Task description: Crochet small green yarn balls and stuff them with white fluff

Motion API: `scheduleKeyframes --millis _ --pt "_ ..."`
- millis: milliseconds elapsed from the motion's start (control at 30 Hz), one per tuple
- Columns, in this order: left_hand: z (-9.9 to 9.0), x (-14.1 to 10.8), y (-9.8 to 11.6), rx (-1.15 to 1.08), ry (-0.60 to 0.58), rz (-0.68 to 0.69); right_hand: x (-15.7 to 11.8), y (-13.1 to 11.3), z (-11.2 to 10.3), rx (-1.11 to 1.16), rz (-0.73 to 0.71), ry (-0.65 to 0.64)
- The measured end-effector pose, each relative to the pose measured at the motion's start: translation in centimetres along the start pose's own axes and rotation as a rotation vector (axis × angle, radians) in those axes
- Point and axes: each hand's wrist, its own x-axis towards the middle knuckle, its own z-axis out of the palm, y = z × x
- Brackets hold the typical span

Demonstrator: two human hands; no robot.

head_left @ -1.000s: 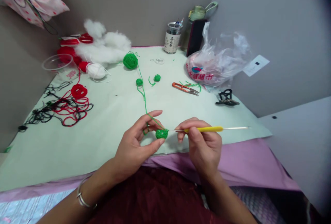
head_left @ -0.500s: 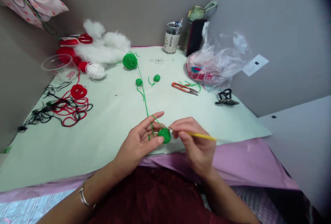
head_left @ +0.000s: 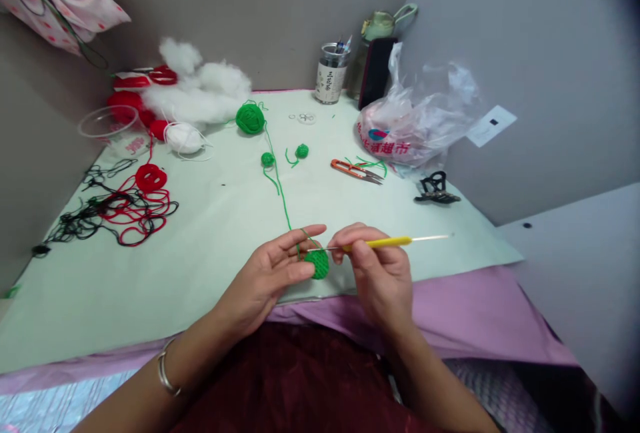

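My left hand (head_left: 275, 270) pinches a round green crocheted piece (head_left: 317, 264) near the front edge of the table, its index finger stretched out with green yarn (head_left: 285, 200) running over it. That yarn leads back to a green ball (head_left: 250, 118). In my right hand (head_left: 377, 270) is a yellow-handled crochet hook (head_left: 387, 242), held like a pen. The hook's thin metal tip reaches left to the top edge of the green piece, while its other end points right. Two small green crocheted balls (head_left: 268, 160) (head_left: 302, 151) with yarn tails lie farther back.
Orange snips (head_left: 356, 171) lie right of centre beside green scraps. A plastic bag (head_left: 400, 130), black hair clip (head_left: 437, 189), phone (head_left: 378, 73) and pen jar (head_left: 331, 76) stand or lie behind. At left are white stuffing (head_left: 200, 93), red yarn (head_left: 151, 178) and tangled black yarn (head_left: 80, 216).
The hook has turned so its far metal end now shows at the right, and its tip lies farther left over the green piece. My left index finger has moved slightly right.
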Motion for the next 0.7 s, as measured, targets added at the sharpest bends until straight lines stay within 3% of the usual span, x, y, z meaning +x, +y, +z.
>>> scheduleKeyframes --millis 133,267,400,700 --pt "0.1 -0.2 -0.3 0.195 0.064 0.062 -0.3 0.5 0.3 -0.122 -0.032 -0.067" --pt "0.3 -0.3 -0.1 0.269 0.087 0.089 -0.2 0.8 -0.1 0.002 0.098 -0.051" --pt "0.5 -0.2 0.1 0.349 0.09 0.204 0.2 0.7 -0.5 0.146 0.185 -0.062" --pt "0.3 -0.2 0.3 0.535 0.098 0.302 0.5 0.2 -1.3 0.037 0.105 -0.165"
